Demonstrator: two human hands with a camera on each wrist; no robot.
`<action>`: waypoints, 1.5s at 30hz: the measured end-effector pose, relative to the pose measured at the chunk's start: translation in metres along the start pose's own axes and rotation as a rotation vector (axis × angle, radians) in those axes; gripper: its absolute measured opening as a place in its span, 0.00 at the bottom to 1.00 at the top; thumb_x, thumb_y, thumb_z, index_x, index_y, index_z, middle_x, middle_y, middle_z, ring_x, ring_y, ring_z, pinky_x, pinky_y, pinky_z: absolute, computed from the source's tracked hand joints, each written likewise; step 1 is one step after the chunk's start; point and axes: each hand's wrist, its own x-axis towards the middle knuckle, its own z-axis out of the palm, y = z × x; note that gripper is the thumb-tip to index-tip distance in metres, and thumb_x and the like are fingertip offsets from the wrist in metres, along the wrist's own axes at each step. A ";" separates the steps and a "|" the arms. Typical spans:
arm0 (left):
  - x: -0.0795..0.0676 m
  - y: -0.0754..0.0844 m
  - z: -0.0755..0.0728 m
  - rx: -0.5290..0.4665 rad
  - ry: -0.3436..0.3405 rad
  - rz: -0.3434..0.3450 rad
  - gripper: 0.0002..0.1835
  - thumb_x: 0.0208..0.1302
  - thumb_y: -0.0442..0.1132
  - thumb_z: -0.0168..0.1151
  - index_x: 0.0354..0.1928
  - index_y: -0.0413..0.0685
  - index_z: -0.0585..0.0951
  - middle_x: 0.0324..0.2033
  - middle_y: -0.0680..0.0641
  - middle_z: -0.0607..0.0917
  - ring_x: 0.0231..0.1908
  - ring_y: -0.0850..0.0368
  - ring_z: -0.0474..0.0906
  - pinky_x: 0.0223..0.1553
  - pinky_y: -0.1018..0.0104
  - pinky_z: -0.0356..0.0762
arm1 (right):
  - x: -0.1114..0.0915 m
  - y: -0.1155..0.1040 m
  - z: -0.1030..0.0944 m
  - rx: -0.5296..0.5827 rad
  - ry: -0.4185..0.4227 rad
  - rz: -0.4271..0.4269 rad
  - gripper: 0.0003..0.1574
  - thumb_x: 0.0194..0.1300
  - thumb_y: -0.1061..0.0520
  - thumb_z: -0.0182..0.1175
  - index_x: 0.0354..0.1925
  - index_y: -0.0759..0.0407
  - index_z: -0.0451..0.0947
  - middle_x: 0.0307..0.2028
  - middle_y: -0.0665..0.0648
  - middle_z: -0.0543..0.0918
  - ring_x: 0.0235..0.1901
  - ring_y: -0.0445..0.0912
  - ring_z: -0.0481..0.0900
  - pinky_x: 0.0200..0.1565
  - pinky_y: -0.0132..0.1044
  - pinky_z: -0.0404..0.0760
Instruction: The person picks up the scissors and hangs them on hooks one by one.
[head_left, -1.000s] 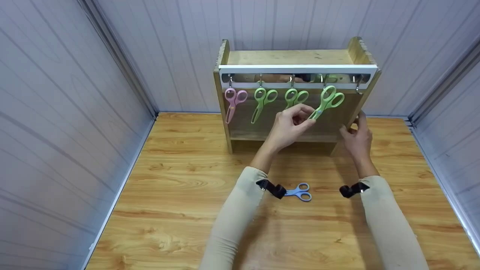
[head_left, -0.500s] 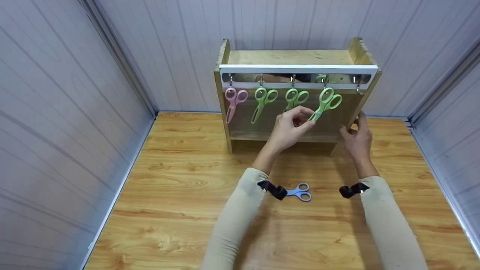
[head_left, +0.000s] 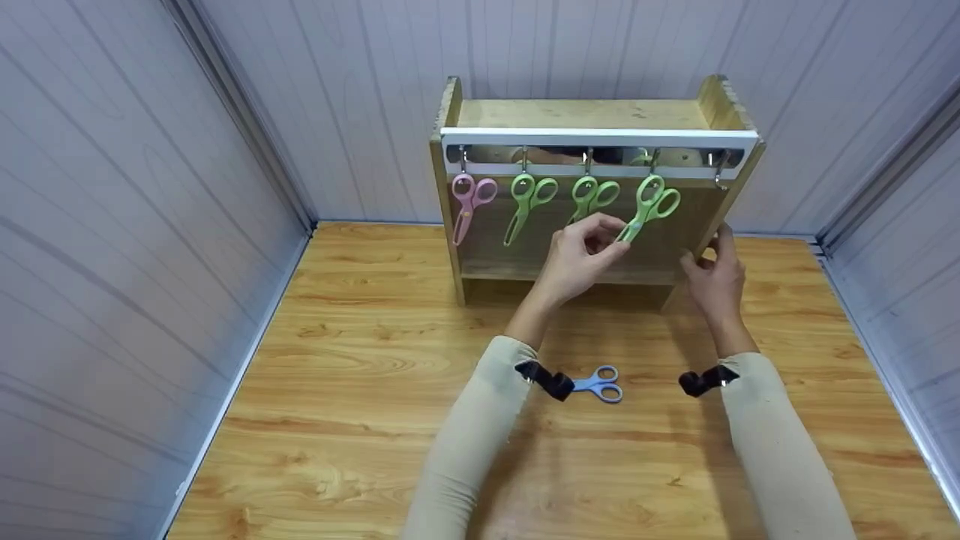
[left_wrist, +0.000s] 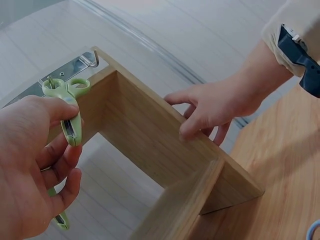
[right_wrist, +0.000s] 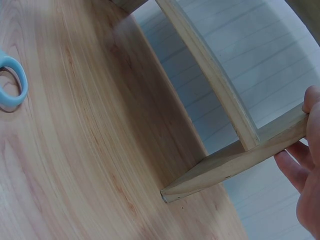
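Between thumb and fingers, my left hand (head_left: pixel 574 255) pinches a pair of green scissors (head_left: pixel 646 213) by the blade end, tilted with the handles up. One handle ring sits right at the fourth hook of the metal hook rail (head_left: pixel 600 138); in the left wrist view the hook's tip shows inside that ring. My right hand (head_left: pixel 716 281) grips the right side panel (left_wrist: pixel 145 132) of the wooden rack (head_left: pixel 577 114), thumb on one face and fingers on the other. Pink scissors (head_left: pixel 465 214) and two green pairs hang from the three hooks on the left.
On the wooden tabletop (head_left: pixel 360 390), blue scissors (head_left: pixel 598 385) lie in front of the rack, their blades partly hidden by the left wrist's camera. The rightmost hook (head_left: pixel 720 174) holds nothing. Pale panelled walls (head_left: pixel 135 225) stand at the left, back and right.
My left hand has brought the green scissors slightly left and down, so their ring lines up under the fourth hook. My right hand has kept its grip on the rack's side.
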 end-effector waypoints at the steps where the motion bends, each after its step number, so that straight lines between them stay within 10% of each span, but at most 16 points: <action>1: 0.000 0.000 0.000 0.001 -0.001 -0.002 0.13 0.78 0.37 0.72 0.59 0.41 0.88 0.41 0.42 0.92 0.34 0.71 0.76 0.40 0.78 0.75 | 0.000 0.000 0.000 0.002 -0.001 0.000 0.44 0.78 0.62 0.63 0.85 0.51 0.63 0.70 0.74 0.84 0.60 0.75 0.89 0.41 0.11 0.74; 45: -0.010 -0.021 0.005 0.042 -0.006 -0.055 0.16 0.80 0.34 0.67 0.64 0.44 0.89 0.50 0.41 0.94 0.44 0.67 0.82 0.52 0.64 0.84 | 0.000 -0.001 -0.001 -0.039 -0.010 0.005 0.45 0.78 0.60 0.63 0.86 0.52 0.61 0.73 0.76 0.82 0.62 0.75 0.88 0.42 0.11 0.74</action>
